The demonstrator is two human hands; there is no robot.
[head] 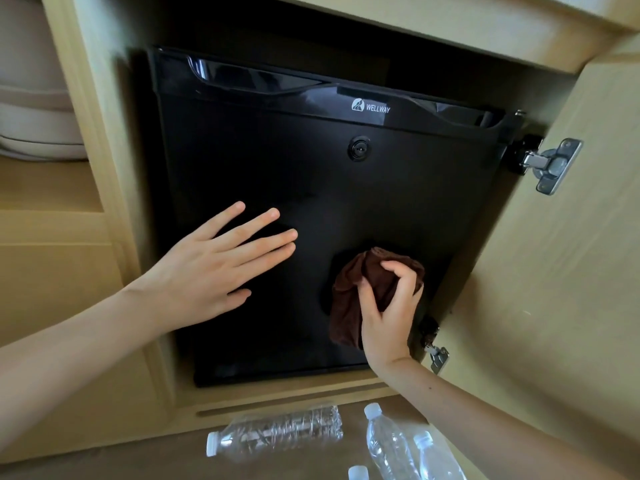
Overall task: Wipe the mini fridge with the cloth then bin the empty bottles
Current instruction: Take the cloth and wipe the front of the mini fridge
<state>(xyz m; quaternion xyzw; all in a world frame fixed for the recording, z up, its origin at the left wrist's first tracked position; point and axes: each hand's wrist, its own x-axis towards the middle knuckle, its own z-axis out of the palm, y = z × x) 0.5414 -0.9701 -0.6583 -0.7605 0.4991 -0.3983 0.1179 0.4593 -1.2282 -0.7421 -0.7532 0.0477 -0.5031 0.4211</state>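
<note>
Wiping step in hand, judging by the layout. Shut black fridge (311,188) set inside a wooden cupboard (104,150), with the door (554,271) of that cupboard swung out to the right. Right hand (388,313) curled round a bunched brown cloth (349,296), thumb and fingers pinching it, pressing it against the lower right of the fridge front. Left hand (214,265) spread flat, fingers straight, holding nothing, on or just off the lower left of the same front; cannot tell which. Upper half, logo strip (370,107) and lock (359,149) probably yet to be covered, so likely next: sweep the cloth up and across with steady pressure, shifting the left hand out of the path. Binning not begun: one clear bottle (277,433) lying on its side on the floor (138,469) just below the cupboard, more bottles (388,441) close together to its right, partly cut off by the frame edge. No bin in view, so expect a look round for one afterwards
</note>
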